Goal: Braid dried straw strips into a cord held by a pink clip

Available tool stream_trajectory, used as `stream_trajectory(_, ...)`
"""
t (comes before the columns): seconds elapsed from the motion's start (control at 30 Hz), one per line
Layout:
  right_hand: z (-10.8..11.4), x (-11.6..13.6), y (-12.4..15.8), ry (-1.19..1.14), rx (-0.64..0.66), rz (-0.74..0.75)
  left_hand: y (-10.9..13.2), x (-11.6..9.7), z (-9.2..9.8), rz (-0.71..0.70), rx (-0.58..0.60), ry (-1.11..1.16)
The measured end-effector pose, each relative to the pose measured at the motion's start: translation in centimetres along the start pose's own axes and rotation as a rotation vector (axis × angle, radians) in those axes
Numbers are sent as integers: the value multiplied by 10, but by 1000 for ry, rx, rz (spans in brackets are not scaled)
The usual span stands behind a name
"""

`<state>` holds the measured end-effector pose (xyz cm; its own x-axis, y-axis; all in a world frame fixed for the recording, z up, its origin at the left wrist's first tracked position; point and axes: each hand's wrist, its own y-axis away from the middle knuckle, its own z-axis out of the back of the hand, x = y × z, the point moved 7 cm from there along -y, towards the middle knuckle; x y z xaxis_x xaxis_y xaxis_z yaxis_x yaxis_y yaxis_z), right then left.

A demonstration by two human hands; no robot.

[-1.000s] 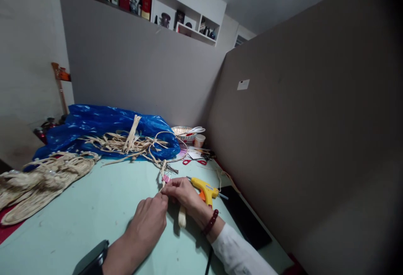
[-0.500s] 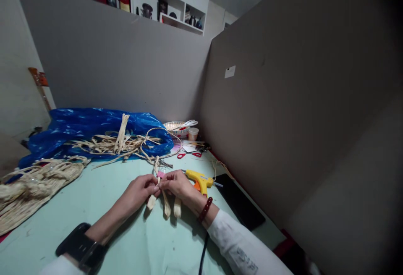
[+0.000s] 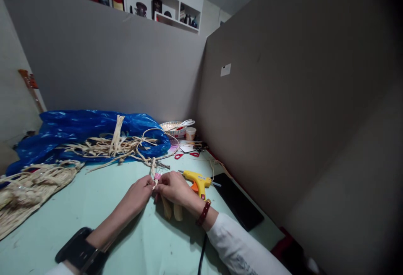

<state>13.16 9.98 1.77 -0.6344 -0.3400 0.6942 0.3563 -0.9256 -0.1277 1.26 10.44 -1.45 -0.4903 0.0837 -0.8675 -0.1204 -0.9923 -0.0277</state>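
A pale braided cord of dried plant fibre [image 3: 153, 166] runs toward me, with a pink binder clip [image 3: 158, 176] on it. Just below the clip, my left hand [image 3: 140, 192] pinches the fibre strands between thumb and fingers. My right hand [image 3: 174, 189] is closed on the same strands, its fingertips close against the left ones. From under the right hand, two folded strand ends [image 3: 178, 213] stick out over the table. The exact grip at the fingertips is small and partly hidden. Right beside my right hand lies a yellow glue gun [image 3: 199, 180] with an orange trigger.
A blue plastic bag [image 3: 85, 124] with loose fibre strips [image 3: 97, 147] lies at the back left. Woven fibre pieces [image 3: 40, 191] are at the left. Red-handled scissors [image 3: 187, 155], a paper cup [image 3: 190, 133], a basket [image 3: 171, 128] and a black flat panel [image 3: 237, 201] sit toward the right.
Both hands still pinch the strands below the clip. The strand end that stuck out below the left hand has been drawn in between the hands. The view has shifted slightly.
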Motion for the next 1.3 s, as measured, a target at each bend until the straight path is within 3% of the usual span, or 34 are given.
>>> stream_trajectory(0.13, -2, 0, 1, -2, 39, 9, -1, -1, -3, 2, 31, 89)
stream_trajectory(0.3, -5, -4, -1, -76, 87, 57, -2, 11, -10, 150, 68, 231)
stream_trajectory(0.47, -4, -7, -1, -82, 118, 21, 0, 9, -12, 170, 127, 218)
stream_trajectory(0.6, 1, -3, 2, -69, 172, 14, 3, 7, -7, 177, 88, 197)
stream_trajectory(0.83, 19, 5, 6, 66, 17, 24, 5, 6, -6, 189, 52, 214)
stream_trajectory(1.03, -1, 28, 23, 232, -82, 156, 9, 6, -6, 192, 83, 302)
stream_trajectory(1.2, -27, 44, 37, 496, 16, 361, 16, 7, -5, 225, 137, 428)
stream_trajectory(1.3, -23, 43, 35, 439, 7, 347, 17, 7, -3, 229, 157, 462)
